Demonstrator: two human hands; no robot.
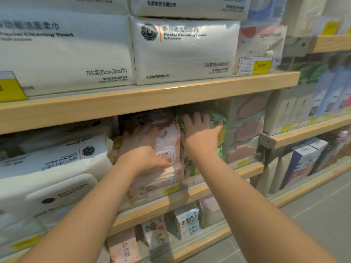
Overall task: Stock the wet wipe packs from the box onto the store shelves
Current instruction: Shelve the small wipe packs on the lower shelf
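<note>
Head view is showing both arms reaching into the middle shelf [190,188], under the wooden board that carries the big white facial towel packs [182,50]. The left hand [141,144] is lying over the top pink wet wipe pack [168,147], thumb curling round its near edge; its other fingers are reaching behind the pack, so whether they are gripping or only pressing is hard to say. That pack is sitting on another pink pack [159,180] in the same stack, behind the yellow price tag [170,189]. The right hand [201,133] is pressing flat, fingers spread, against the green patterned packs [221,130] just beside, seemingly holding them away to the right.

To seat the pink pack well, the left hand should be pushing it straight back until its front lines up with the pack beneath, label outward, while the right hand is bracing the green stack so it is not toppling into the gap. The box is not in view.
</note>
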